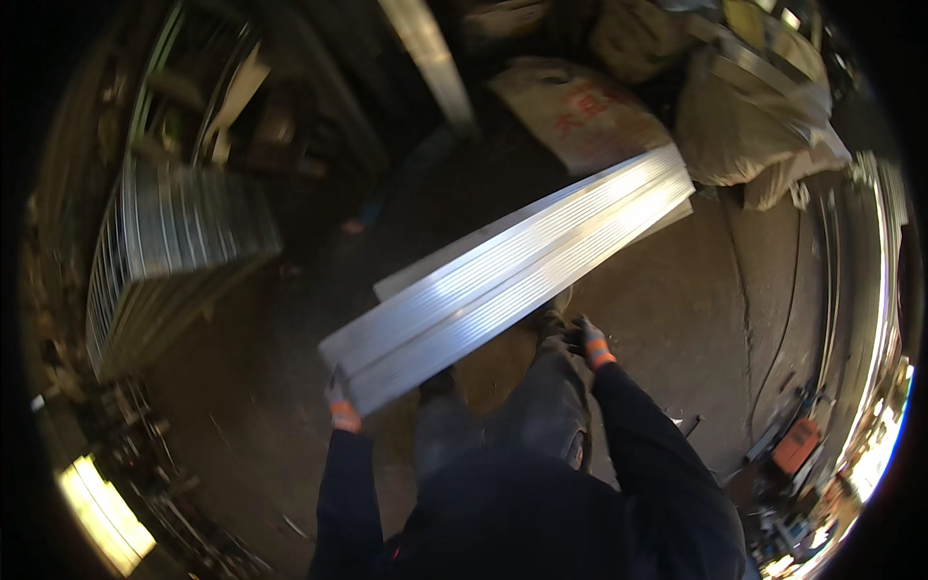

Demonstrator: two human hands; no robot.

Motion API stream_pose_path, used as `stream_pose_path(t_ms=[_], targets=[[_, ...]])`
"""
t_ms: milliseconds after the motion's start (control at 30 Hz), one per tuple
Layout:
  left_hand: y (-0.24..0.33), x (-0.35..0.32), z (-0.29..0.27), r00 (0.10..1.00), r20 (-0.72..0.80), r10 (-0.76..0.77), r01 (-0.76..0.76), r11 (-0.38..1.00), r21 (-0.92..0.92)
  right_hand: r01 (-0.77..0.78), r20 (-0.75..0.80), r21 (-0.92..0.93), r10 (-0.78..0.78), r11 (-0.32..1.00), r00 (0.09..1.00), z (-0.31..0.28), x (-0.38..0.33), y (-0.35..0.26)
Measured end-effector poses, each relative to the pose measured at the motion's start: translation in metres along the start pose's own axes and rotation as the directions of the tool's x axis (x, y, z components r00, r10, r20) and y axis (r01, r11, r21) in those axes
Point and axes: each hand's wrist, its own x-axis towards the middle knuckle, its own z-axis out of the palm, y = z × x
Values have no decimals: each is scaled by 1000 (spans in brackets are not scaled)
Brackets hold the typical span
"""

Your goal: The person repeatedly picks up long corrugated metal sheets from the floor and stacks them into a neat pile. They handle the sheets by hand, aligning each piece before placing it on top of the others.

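A long, shiny ribbed metal plank [522,275] slants across the middle, its far right end raised toward the sacks. My left hand [342,399], in a grey glove with an orange cuff, grips its near left corner. The fingers on the plank's underside are hidden. Close to my right knee, my right hand [587,342], gloved alike, is apart from the plank's lower edge. Its fingers look spread, with nothing visible in them. Another pale flat piece [389,285] shows from beneath the plank along its far side.
At left stands a stack of ribbed metal planks [193,222]. A printed sack [590,114] and a bulging pale bag [754,106] lie at the back right. Long metal lengths [882,280] run along the right side, near an orange tool or box [797,446]. A thin cable [791,319] crosses the floor.
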Motion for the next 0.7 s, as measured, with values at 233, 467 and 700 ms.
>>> stream_pose_path(t_ms=[233, 467, 700], targets=[[-124, 306, -107, 955, 101, -278, 293, 936, -195, -159, -528, -166, 48, 973, 848, 33, -231, 169], [-217, 510, -122, 921, 12, -390, 384, 902, -199, 40, -113, -901, -324, 431, 939, 74, -170, 292], [-265, 558, -96, 911, -296, -286, 331, 936, 117, 105, 61, -972, -203, 211, 977, 52, -177, 284]])
